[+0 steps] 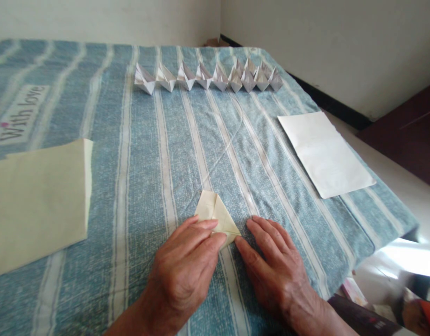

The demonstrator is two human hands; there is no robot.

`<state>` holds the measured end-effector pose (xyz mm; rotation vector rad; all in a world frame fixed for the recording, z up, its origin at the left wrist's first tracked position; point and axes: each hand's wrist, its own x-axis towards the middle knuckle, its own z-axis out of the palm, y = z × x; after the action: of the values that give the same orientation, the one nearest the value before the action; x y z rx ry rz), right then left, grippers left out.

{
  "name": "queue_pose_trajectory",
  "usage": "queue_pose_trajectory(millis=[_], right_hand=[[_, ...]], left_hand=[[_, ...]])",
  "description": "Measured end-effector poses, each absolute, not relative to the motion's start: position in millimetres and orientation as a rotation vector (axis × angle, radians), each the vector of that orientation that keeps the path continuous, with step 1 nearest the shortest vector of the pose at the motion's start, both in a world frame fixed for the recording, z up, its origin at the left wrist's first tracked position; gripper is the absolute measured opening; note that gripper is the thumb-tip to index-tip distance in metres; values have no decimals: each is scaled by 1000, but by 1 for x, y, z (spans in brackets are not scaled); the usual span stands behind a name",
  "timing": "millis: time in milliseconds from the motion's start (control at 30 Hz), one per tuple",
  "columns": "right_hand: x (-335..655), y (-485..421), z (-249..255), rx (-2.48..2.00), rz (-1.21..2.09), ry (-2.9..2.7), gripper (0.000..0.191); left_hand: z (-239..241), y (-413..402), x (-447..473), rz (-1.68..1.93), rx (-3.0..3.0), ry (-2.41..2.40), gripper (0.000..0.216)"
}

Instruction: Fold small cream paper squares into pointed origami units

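Observation:
A small cream folded paper with crease lines lies on the striped cloth in front of me. My left hand is closed over its lower left part, index finger and thumb pressing on the paper. Part of the paper is hidden under those fingers. At the paper's right corner, the thumb of my right hand touches the edge. The other fingers of that hand lie stretched out on the cloth, apart from the thumb and from the paper.
A row of several folded paper shapes stands at the far side. On the left lies a stack of cream sheets, and on the right a white sheet stack. The blue striped cloth has some wrinkles. Walls rise behind.

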<state>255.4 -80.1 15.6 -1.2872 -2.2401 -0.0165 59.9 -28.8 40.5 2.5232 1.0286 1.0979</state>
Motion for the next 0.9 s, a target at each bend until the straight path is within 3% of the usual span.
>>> queue_pose_trajectory(millis=[900], right_hand=[[256,-82,16,-1304,-31,-2239,31]], left_hand=[[41,-30,61,999,2483,1036,15]])
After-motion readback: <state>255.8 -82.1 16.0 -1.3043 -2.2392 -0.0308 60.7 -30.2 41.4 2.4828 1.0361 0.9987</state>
